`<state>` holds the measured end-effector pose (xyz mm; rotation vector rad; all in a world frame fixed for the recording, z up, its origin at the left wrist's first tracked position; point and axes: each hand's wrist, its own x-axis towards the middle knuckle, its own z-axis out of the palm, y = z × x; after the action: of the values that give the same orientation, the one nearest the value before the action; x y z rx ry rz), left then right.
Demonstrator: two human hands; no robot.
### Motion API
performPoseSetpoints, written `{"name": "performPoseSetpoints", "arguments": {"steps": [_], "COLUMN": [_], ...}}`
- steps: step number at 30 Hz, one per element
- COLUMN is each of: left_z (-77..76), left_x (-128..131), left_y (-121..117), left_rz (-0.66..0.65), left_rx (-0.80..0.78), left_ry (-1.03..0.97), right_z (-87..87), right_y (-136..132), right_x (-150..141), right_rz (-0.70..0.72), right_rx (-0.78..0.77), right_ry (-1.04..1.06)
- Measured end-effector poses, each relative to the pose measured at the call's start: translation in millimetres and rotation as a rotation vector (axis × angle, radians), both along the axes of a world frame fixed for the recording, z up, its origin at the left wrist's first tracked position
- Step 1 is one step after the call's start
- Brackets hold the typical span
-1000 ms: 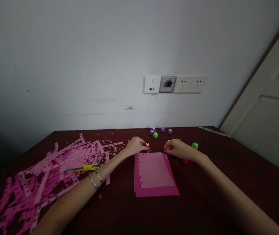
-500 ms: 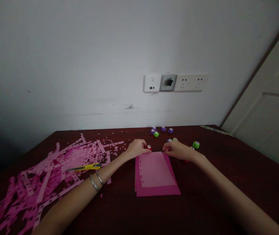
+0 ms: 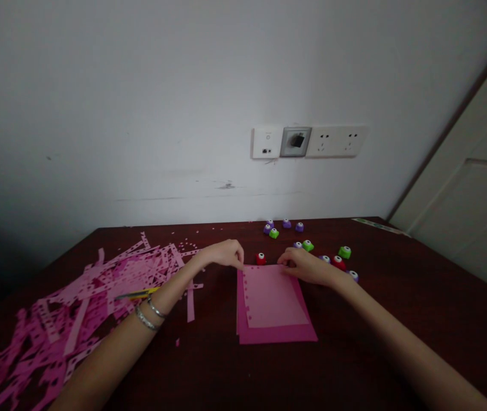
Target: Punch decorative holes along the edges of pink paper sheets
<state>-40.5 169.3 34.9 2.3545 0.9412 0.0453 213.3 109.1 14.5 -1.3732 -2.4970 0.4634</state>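
A light pink sheet of paper (image 3: 274,299) lies over larger dark pink sheets (image 3: 278,335), with punched holes along its left edge and some at the top. My left hand (image 3: 228,253) is closed, its fingertips pinching at the sheet's top left corner. At the top edge, toward the right corner, my right hand (image 3: 301,264) is closed on the same sheet, thumb and forefinger together. Just behind the paper, between both hands, a small red craft punch (image 3: 261,258) stands on the table.
Several purple, green and red craft punches (image 3: 338,262) stand behind and right of my right hand. Punched pink paper strips (image 3: 83,322) are heaped at the left, with a yellow utility knife (image 3: 136,294) on them, partly behind my forearm. A wall with sockets (image 3: 335,141) rises behind the table.
My left hand has moved left, off the red punch, to the sheet's top left corner. My right hand has shifted slightly left along the top edge, uncovering more punches.
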Motion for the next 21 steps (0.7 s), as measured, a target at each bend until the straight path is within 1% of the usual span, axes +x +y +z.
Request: {"name": "performPoseSetpoints", "arguments": {"steps": [3, 6, 15, 21], "left_z": [-1.5, -5.8, -10.9, -20.0], "left_x": [0.9, 4.7, 9.4, 9.7], "left_y": [-2.4, -3.3, -5.4, 0.4], "left_rz": [-0.026, -0.006, 0.010, 0.044], "left_rx": [-0.035, -0.013, 0.050, 0.006], "left_ry": [0.115, 0.150, 0.135, 0.090], "right_z": [-4.2, -6.2, -9.2, -7.2], "right_y": [0.4, 0.8, 2.4, 0.9], "right_x": [-2.1, -2.1, -2.6, -4.6], "right_rz": [-0.006, -0.015, -0.026, -0.041], "right_rx": [0.029, 0.022, -0.006, -0.014], "right_ry": [-0.020, -0.021, 0.035, 0.035]}}
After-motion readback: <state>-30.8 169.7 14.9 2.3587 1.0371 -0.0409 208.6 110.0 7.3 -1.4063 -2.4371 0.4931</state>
